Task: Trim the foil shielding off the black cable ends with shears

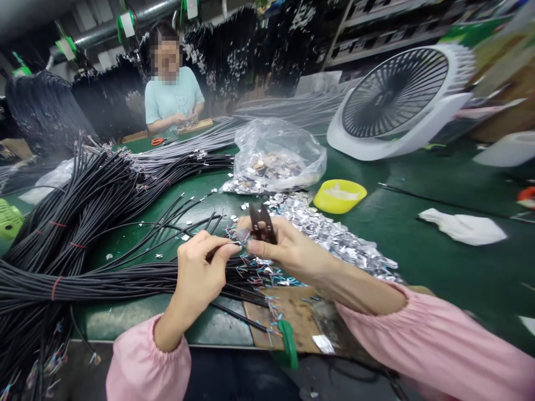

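My left hand [203,270] is closed, thumb and forefinger pinching the end of a thin cable whose coloured wires show at its tip. Close beside it on the right, my right hand [288,245] is closed around a small dark two-armed hand tool [262,223], its arms pointing up and apart. Both hands' fingertips meet near the exposed coloured wires. Below them lies a bundle of black cables [137,281] with red, blue and white wire ends fanned out. The exact point where the tool meets the wires is hidden by my fingers.
Silver foil scraps [334,239] lie heaped behind my right hand, near a clear plastic bag [280,159] and a yellow bowl [339,197]. A white fan [397,100] stands at the back right. Tied black cables [83,223] fill the left. A co-worker [173,100] sits opposite.
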The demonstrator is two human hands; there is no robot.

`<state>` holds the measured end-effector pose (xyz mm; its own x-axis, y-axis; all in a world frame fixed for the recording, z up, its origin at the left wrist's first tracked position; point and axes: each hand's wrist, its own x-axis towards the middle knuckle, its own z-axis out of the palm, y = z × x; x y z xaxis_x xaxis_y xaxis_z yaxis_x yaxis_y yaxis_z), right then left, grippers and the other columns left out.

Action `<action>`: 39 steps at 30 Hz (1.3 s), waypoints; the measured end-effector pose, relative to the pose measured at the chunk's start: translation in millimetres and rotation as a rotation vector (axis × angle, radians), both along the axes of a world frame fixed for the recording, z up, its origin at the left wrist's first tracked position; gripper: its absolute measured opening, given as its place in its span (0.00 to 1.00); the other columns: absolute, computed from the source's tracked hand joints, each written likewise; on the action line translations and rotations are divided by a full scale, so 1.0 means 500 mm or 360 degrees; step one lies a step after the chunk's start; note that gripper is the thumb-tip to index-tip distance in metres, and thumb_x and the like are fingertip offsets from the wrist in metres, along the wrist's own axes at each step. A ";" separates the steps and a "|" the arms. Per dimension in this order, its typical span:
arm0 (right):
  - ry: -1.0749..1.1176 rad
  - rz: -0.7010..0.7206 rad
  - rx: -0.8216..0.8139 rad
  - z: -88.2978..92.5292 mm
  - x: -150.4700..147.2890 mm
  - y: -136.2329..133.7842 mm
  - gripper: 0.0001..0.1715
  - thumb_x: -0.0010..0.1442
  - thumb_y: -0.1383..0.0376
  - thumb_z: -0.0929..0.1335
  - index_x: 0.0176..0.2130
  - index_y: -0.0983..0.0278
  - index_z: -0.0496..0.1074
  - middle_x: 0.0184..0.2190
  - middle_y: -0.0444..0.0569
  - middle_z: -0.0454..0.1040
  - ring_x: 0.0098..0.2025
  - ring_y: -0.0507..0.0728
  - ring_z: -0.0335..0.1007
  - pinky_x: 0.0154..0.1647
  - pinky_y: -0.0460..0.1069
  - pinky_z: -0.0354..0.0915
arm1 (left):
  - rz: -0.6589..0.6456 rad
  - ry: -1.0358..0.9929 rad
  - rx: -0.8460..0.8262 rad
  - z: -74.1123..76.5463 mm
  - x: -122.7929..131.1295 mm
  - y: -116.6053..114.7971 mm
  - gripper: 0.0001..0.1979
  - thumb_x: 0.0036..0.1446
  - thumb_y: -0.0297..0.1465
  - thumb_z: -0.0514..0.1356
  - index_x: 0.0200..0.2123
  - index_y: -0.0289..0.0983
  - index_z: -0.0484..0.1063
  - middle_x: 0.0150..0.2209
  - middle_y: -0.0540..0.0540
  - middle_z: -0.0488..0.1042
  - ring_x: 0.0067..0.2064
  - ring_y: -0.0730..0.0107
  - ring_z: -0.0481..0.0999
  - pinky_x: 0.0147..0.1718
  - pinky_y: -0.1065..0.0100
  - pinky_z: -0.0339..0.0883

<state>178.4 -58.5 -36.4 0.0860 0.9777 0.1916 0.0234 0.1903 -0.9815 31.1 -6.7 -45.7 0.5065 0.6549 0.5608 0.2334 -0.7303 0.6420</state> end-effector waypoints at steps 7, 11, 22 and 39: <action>0.0236 0.0020 -0.0121 0.001 -0.010 0.002 0.27 0.43 0.46 0.71 0.27 0.63 0.60 0.17 0.35 0.50 0.17 0.45 0.41 0.17 0.44 0.42 | 0.0166 -0.0126 0.0000 -0.006 0.006 -0.010 0.06 0.54 0.27 0.59 0.26 0.36 0.75 0.21 0.52 0.68 0.23 0.77 0.65 0.22 0.74 0.56; -0.0226 -0.0237 0.0229 0.004 -0.013 0.004 0.17 0.49 0.55 0.69 0.26 0.64 0.62 0.20 0.40 0.58 0.23 0.50 0.52 0.24 0.46 0.52 | 0.0040 0.0037 -0.0209 0.005 0.003 -0.005 0.12 0.56 0.29 0.57 0.22 0.35 0.74 0.19 0.51 0.67 0.21 0.76 0.64 0.21 0.73 0.54; -0.0234 -0.0288 0.0209 -0.003 -0.011 0.007 0.14 0.50 0.56 0.67 0.28 0.63 0.61 0.20 0.40 0.58 0.22 0.49 0.52 0.23 0.46 0.52 | 0.0063 0.0044 -0.0360 0.018 0.007 -0.008 0.14 0.56 0.31 0.55 0.20 0.35 0.71 0.18 0.52 0.66 0.22 0.77 0.62 0.23 0.73 0.53; -0.0245 -0.0425 0.0143 0.019 -0.007 -0.003 0.17 0.49 0.53 0.68 0.25 0.65 0.65 0.16 0.38 0.55 0.18 0.47 0.48 0.18 0.45 0.48 | 0.0031 -0.0056 -0.0624 0.014 -0.001 -0.013 0.11 0.52 0.31 0.58 0.20 0.34 0.70 0.20 0.51 0.67 0.21 0.78 0.64 0.20 0.76 0.55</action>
<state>175.0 -60.2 -26.9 0.3006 0.9030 0.3069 0.2308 0.2433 -0.9421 30.6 -13.1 -38.7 0.4771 0.8320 0.2831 0.2177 -0.4240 0.8791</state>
